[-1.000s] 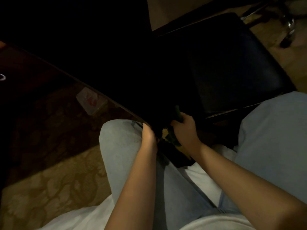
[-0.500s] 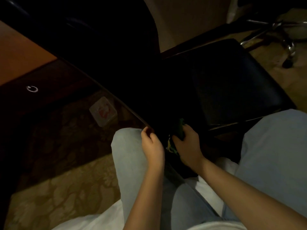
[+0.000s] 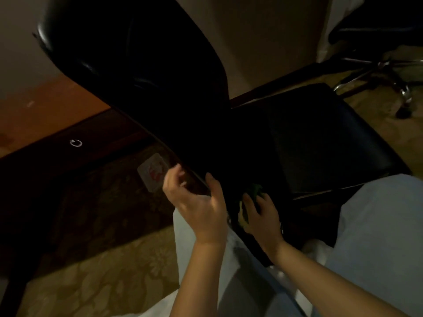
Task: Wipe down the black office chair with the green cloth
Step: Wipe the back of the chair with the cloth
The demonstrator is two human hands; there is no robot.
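Wiping: right grip (image 3: pixel 261 216) clamped on bunched green cloth (image 3: pixel 256 191), pressed low at backrest base of black office chair (image 3: pixel 160 76). Steadying: left grip (image 3: pixel 199 202) curled round backrest edge. Risk: loose hold, backrest swings under push; dim crease missed.

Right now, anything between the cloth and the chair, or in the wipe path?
Nothing visible. The right hand holds the green cloth directly against the black office chair, low on its backrest. The left hand grips the backrest's edge just beside it, clear of the cloth.
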